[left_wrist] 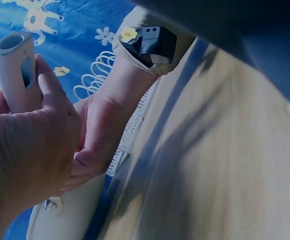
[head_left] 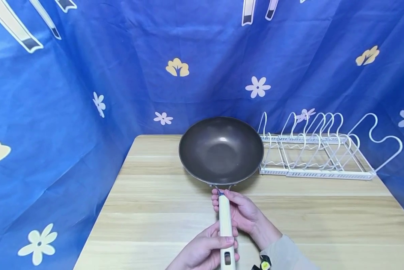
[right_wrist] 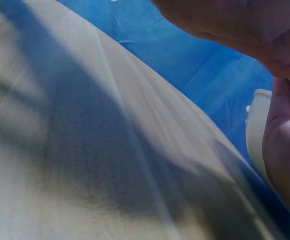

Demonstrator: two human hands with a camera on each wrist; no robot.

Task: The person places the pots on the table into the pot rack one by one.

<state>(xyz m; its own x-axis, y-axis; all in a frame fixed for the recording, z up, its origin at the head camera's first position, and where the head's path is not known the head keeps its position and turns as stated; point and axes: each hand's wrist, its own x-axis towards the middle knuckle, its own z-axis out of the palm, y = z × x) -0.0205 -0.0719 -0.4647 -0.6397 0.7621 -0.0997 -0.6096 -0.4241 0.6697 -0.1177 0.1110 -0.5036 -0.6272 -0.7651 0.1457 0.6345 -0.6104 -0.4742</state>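
Observation:
A wok (head_left: 221,152) with a dark inside and a cream handle (head_left: 225,217) is held over the table, its bowl pointing away from me. My left hand (head_left: 207,247) grips the handle near its end, thumb across the top, just above the hanging hole. Further up, my right hand (head_left: 244,212) holds the handle close to the bowl, the thumb near the metal bracket and fingers curled underneath. In the left wrist view the handle's end (left_wrist: 15,75) sticks out of the left hand, and the wok's pale outside (left_wrist: 67,215) shows below. The right wrist view catches the wok's pale edge (right_wrist: 256,130).
A white wire rack (head_left: 330,174) with upright loops stands on the right of the wood-grain table (head_left: 148,213), just beside the wok's bowl. Blue patterned cloth (head_left: 208,56) hangs behind the table and along its sides.

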